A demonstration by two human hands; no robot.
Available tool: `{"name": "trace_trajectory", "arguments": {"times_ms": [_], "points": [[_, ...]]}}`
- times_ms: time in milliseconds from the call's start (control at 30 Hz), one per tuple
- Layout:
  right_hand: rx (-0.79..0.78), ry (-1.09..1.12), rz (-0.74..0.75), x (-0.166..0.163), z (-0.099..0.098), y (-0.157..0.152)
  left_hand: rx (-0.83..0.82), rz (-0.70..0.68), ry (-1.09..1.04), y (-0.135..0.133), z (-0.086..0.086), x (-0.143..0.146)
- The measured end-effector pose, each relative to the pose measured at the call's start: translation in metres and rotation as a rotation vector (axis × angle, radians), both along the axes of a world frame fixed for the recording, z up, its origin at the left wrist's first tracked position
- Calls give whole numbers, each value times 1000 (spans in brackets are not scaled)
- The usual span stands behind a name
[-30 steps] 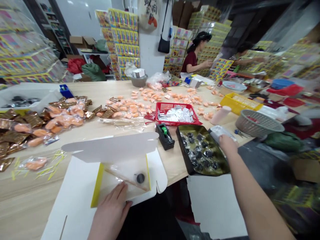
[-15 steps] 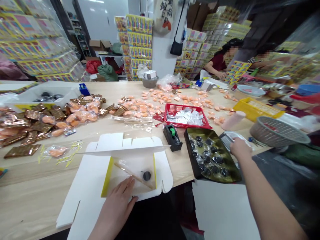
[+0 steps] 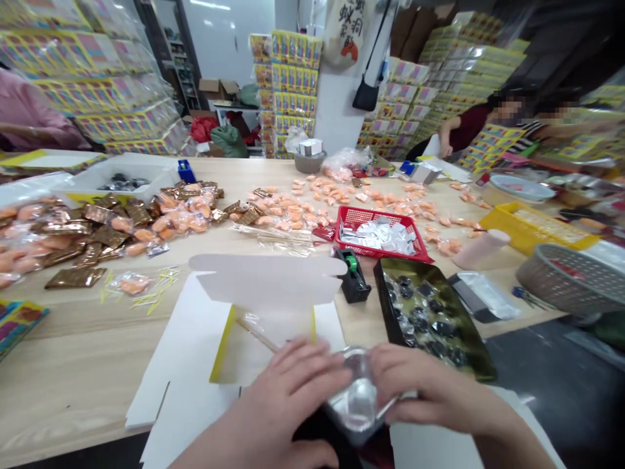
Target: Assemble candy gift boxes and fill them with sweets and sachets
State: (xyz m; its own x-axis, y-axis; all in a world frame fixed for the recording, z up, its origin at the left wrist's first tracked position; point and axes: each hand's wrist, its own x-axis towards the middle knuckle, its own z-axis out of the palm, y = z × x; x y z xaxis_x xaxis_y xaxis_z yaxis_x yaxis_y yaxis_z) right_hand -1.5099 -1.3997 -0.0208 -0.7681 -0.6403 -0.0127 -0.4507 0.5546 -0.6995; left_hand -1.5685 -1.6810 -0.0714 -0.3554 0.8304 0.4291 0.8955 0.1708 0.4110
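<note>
Grip of left hand (image 3: 288,398) and right hand (image 3: 430,391) clamped on clear bag (image 3: 355,405), white box (image 3: 244,352) behind, tray (image 3: 476,348) beside

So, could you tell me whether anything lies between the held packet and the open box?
Nothing visible does. The left hand and right hand hold the packet at the box's near edge; a stick lies inside.

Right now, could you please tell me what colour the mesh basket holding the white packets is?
Red. The basket shows best in the head view, mid-table.
</note>
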Motion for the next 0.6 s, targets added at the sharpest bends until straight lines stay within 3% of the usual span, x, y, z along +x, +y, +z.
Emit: {"name": "trace_trajectory", "arguments": {"times_ms": [67, 167, 233, 300, 367, 467, 600], "points": [[-40, 28, -7, -14, -3, -18, -51, -99, -28, -1, 4, -6], [27, 184, -396, -57, -25, 12, -150, -12, 46, -25, -10, -17], [191, 259, -713, -101, -41, 51, -230, 104, 130, -46, -27, -24], [452, 273, -902, -153, -55, 87, -281, 188, 187, -62, -44, -29], [588, 267, -950, -205, -65, 111, -334, 215, 221, -70, -57, -35], [676, 231, -889, -275, -80, 126, -395, 155, 383, -75, -71, -47], [774, 139, -809, -333, -102, 128, -317, 115, 674, -82, -91, -67]]}}
